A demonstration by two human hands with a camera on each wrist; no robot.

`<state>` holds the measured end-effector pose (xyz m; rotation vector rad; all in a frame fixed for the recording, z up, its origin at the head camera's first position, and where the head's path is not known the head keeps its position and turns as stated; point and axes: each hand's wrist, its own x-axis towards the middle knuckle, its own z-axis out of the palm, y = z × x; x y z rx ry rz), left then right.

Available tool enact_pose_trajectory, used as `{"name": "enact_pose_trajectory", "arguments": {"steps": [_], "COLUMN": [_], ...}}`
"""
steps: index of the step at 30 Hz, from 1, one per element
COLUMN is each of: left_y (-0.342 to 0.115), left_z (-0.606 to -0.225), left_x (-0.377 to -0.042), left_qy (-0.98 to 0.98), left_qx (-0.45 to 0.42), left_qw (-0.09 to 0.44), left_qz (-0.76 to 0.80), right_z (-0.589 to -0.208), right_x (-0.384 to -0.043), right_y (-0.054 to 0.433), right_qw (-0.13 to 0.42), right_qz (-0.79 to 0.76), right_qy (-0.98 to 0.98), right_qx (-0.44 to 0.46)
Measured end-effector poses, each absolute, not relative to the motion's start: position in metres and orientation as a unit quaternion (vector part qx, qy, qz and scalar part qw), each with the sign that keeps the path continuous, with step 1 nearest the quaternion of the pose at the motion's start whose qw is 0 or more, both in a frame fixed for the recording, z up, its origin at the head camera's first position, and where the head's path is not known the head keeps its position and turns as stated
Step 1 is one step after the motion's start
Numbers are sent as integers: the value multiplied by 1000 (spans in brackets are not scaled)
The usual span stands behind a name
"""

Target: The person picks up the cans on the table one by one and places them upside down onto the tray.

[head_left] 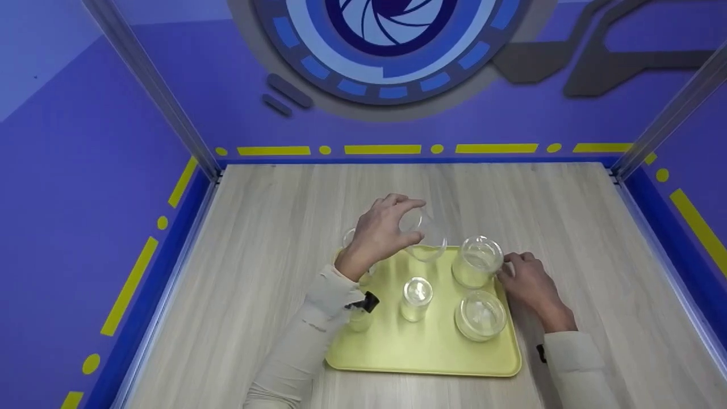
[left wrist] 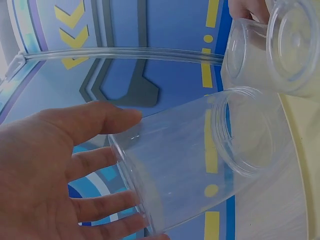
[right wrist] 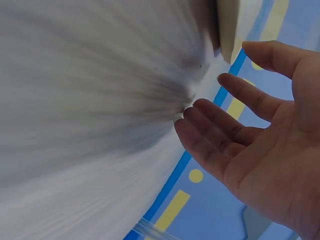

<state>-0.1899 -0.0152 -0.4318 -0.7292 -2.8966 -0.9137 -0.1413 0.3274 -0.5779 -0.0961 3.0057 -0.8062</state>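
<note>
My left hand (head_left: pixel 381 230) holds a clear jar (left wrist: pixel 180 155) by its base end, thumb on one side and fingers on the other. The jar is tilted above the back of the yellow tray (head_left: pixel 420 360), its threaded mouth pointing away from the palm. Beside the tray's right edge is my right hand (head_left: pixel 531 284), with loosely bent fingers and nothing in its grasp. Its fingertips are right by a wide clear jar (head_left: pixel 474 270) on the tray's back right. In the right wrist view the thumb (right wrist: pixel 270 56) stands apart from the fingers, close to the tray edge.
A low, round clear container (head_left: pixel 480 324) sits at the tray's right, with a narrow clear jar (head_left: pixel 416 304) near the middle. My left forearm partly hides more clear containers (head_left: pixel 359 322) on the left. Blue panels (head_left: pixel 386 130) enclose the wooden table (head_left: pixel 272 227) behind and at both sides.
</note>
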Motion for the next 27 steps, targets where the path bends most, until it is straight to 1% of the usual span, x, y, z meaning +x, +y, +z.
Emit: {"name": "enact_pose_trajectory", "arguments": {"steps": [9,17,27], "left_y": [-10,-7,-4], "left_z": [-434,-437,-442], "left_x": [-192,-195,-202], "left_qy": [-936,-945,-949], "left_qx": [-237,-239,-240], "left_qw": [1,13,1], "left_qz": [-261,-223,-204], "right_z": [-583,-584,-584], "right_x": [-137,-133,-130], "right_y": [328,327,325], "right_qw": [15,8,-2], "right_qz": [-236,-215,-194], "right_qy": [971,975,979], "right_qx": [-42,-56,-66]}}
